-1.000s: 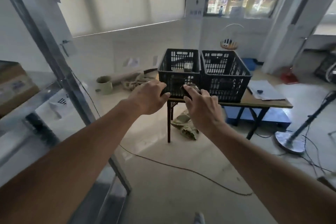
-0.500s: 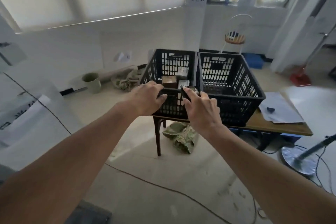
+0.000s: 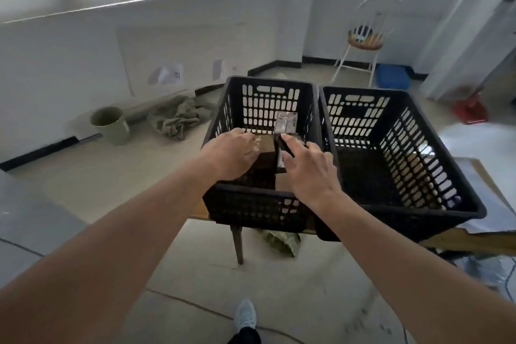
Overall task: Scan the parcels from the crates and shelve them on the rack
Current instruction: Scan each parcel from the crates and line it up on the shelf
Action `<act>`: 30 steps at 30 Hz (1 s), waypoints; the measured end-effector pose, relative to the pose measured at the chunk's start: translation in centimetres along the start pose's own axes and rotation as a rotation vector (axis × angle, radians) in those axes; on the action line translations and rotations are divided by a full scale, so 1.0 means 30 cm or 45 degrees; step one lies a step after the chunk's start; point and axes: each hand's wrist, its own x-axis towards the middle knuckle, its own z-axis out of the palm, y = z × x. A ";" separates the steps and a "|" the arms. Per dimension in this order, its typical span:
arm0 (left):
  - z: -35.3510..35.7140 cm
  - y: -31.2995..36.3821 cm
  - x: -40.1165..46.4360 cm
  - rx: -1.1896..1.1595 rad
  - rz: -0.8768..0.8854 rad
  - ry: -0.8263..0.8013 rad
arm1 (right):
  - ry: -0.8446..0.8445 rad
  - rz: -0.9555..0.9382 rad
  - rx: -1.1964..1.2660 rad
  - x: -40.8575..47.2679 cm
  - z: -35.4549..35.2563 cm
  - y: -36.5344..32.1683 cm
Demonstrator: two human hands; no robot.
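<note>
White walls back a bench (image 3: 474,240) with two crates; the person has closed in, left hand (image 3: 234,155) open over a parcel (image 3: 265,145), right hand (image 3: 307,170) gripping a scanner (image 3: 283,145).

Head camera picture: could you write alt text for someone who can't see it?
Two bare hands reach into the left black crate on a wooden table; the left hand hovers over brown parcels, the right hand holds a dark scanner. The right crate looks empty.
</note>
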 end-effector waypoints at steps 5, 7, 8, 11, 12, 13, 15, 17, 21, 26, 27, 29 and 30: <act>0.058 -0.095 0.237 0.013 -0.027 -0.140 | -0.095 0.075 0.084 0.219 0.100 0.001; 0.090 -0.119 0.316 0.005 -0.047 -0.196 | -0.127 0.105 0.093 0.294 0.139 0.018; 0.108 -0.130 0.354 -0.009 -0.058 -0.219 | -0.142 0.118 0.091 0.331 0.160 0.028; 0.173 -0.168 0.470 -0.036 -0.087 -0.282 | -0.207 0.149 0.076 0.439 0.221 0.063; 0.193 -0.181 0.506 -0.045 -0.104 -0.297 | -0.230 0.152 0.065 0.474 0.241 0.075; 0.210 -0.194 0.538 -0.057 -0.127 -0.309 | -0.256 0.149 0.056 0.508 0.260 0.085; 0.251 -0.218 0.596 -0.081 -0.181 -0.347 | -0.308 0.143 0.058 0.574 0.295 0.103; 0.295 -0.236 0.651 -0.107 -0.227 -0.397 | -0.351 0.157 0.063 0.632 0.324 0.120; 0.383 -0.266 0.758 -0.176 -0.336 -0.446 | -0.400 0.162 0.078 0.719 0.374 0.146; 0.478 -0.293 0.857 -0.253 -0.526 -0.519 | -0.449 0.212 0.078 0.790 0.436 0.172; 0.498 -0.305 0.872 -0.317 -0.570 -0.530 | -0.464 0.231 0.082 0.802 0.447 0.180; 0.527 -0.318 0.891 -0.584 -0.707 -0.541 | -0.491 0.256 0.093 0.817 0.465 0.194; 0.538 -0.318 0.897 -0.801 -0.821 -0.526 | -0.500 0.262 0.093 0.822 0.471 0.199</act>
